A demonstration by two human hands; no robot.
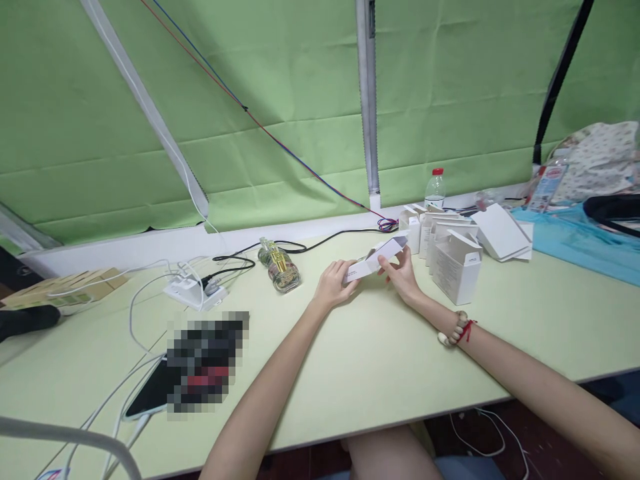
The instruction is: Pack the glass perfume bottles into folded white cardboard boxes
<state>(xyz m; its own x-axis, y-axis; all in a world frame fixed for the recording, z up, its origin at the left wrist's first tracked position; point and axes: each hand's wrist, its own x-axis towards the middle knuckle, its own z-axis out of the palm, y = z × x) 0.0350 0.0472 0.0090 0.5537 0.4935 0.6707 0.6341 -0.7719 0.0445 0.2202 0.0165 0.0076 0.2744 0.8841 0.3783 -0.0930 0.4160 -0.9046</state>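
Observation:
A small white carton (366,268) is held tilted above the table, between my two hands. My left hand (334,285) closes round its left end. At the other end, where a flap stands up, my right hand (401,273) grips the carton with thumb and fingers. Close by on the right, several similar white cartons (454,270) stand upright with their top flaps raised. Behind them lie flat white carton pieces (503,232), stacked at a slant. What is inside the held carton cannot be seen.
Coiled cables in clear wrapping (280,267) lie left of my hands. Farther left are a white power strip (195,291) with cords and a phone (155,390), partly blurred. A red-capped bottle (436,190) stands behind the cartons. Blue cloth (575,243) lies at the right.

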